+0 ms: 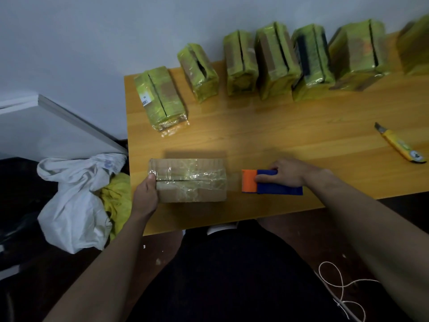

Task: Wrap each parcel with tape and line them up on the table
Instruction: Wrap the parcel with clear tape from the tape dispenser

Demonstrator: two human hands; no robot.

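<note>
A brown cardboard parcel (190, 181) lies near the front edge of the wooden table (278, 135), with clear tape across its top. My left hand (145, 194) grips its left end, thumb on the taped seam. Right of the parcel, my right hand (289, 174) holds a blue and orange tape dispenser (270, 183) flat on the table. A strip of clear tape seems to run from the dispenser to the parcel. Several parcels wrapped in yellow-green tape (276, 61) stand in a row along the back of the table.
A yellow utility knife (400, 144) lies at the right of the table. Left of the table sit a white plastic bag (76, 201) with yellow material (118, 201) beside it. A white cord (341, 291) lies on the dark floor at the right.
</note>
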